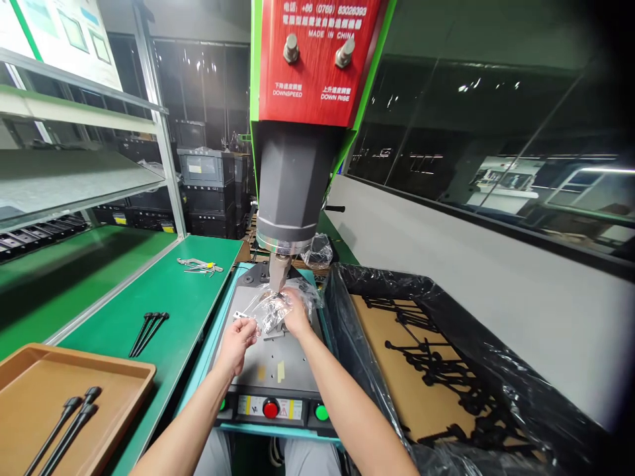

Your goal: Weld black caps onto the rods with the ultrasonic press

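Both my hands are on the grey base plate (pixel 278 367) of a press machine, right under its metal horn (pixel 278 271). My left hand (pixel 239 340) pinches the near edge of a clear plastic bag (pixel 272 309). My right hand (pixel 296 316) is closed on the bag's far side, beside the horn tip. What lies inside the bag cannot be made out. The machine's red and green head (pixel 317 59) hangs above, and a red button (pixel 270 409) and a green button (pixel 322 412) sit on the front panel.
A brown tray (pixel 112 387) at lower left holds black rods (pixel 69 423). More black rods (pixel 149 330) and small tools (pixel 201 266) lie on the green bench (pixel 163 297). At right, a box lined with black plastic (pixel 357 344) holds several black parts on cardboard (pixel 431 370).
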The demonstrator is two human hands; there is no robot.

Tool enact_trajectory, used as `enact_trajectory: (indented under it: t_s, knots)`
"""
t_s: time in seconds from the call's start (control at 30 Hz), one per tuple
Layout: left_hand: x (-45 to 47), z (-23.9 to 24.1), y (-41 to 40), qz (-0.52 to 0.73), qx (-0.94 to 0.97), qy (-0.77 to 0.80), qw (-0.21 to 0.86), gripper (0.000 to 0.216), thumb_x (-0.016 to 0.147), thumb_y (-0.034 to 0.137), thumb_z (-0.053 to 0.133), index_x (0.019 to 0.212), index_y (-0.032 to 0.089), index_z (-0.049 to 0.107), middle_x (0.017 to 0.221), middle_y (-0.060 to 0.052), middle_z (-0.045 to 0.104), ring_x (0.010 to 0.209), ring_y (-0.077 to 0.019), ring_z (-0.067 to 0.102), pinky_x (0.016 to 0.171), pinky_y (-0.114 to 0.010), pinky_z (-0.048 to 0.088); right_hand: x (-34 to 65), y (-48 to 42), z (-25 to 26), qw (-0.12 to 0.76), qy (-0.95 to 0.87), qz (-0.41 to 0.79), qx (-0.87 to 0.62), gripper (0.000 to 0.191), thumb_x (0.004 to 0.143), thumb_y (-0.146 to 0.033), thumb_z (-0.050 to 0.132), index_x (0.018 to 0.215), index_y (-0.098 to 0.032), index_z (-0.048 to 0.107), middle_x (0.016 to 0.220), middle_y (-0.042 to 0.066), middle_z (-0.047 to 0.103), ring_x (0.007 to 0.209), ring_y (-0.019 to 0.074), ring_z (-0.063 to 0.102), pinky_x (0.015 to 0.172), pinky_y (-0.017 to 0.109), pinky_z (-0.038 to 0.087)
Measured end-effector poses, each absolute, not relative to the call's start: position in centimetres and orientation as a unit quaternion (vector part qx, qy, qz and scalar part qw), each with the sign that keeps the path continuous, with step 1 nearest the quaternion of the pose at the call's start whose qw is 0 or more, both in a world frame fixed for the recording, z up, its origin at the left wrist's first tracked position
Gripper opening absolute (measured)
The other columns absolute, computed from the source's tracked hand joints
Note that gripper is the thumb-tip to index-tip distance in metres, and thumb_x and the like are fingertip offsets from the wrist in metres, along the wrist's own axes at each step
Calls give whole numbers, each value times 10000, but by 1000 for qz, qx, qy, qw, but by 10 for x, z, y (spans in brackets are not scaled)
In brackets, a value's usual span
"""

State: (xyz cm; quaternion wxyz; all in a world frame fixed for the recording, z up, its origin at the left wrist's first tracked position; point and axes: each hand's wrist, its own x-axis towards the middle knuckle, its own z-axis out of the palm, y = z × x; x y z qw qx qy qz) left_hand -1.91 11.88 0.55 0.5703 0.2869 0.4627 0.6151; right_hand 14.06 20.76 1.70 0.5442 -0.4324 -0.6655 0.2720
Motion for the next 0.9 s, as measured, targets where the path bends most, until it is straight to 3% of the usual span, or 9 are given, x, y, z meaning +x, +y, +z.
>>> enact_trajectory:
  t_s: [0.13,0.27,0.4,0.53,0.6,0.73,0.9]
  knots:
    - [-18,5,113,618,273,476,564,410,583,454,804,766,156,590,693,7,606,615,-103,593,563,-192,433,149,156,-4,540,-641,302,-454,205,738,-315,622,892,-180,630,948,80,620,845,221,584,789,372,492]
    - [-21,-12,98,585,272,516,564,398,596,420,805,822,150,619,803,-54,658,668,-149,635,605,-243,475,156,95,-21,533,-598,408,-438,196,726,-298,663,873,-195,582,792,15,606,687,167,566,626,275,472]
    - [-23,-28,68,589,281,576,492,473,646,338,782,1056,170,616,1138,-129,638,981,-245,634,807,-338,503,161,58,-14,538,-607,403,-423,252,700,-230,736,910,-206,598,854,6,623,668,146,546,656,277,458]
    - [-15,-19,29,554,474,520,446,437,705,320,742,1116,200,655,1202,-111,640,1147,-260,566,992,-361,428,155,50,4,582,-570,455,-360,280,686,-263,783,888,-208,597,856,11,618,719,159,565,672,281,469]
    - [-10,-7,13,494,552,467,482,356,769,347,688,1093,197,683,1100,-103,683,1059,-248,613,947,-348,462,149,50,12,613,-483,531,-329,293,704,-336,779,872,-211,575,813,4,607,694,152,561,628,268,468]
    - [-8,12,-6,433,530,425,593,401,850,439,580,1142,174,655,925,-92,698,702,-189,650,609,-287,526,140,50,27,625,-356,622,-309,354,692,-414,793,858,-208,558,825,10,624,656,132,557,593,250,467]
    - [-29,18,-18,434,489,437,617,432,805,440,639,1139,167,665,1002,-118,685,697,-191,643,564,-277,517,140,51,34,623,-366,626,-294,384,650,-407,827,873,-206,589,863,28,656,690,141,579,609,254,480]
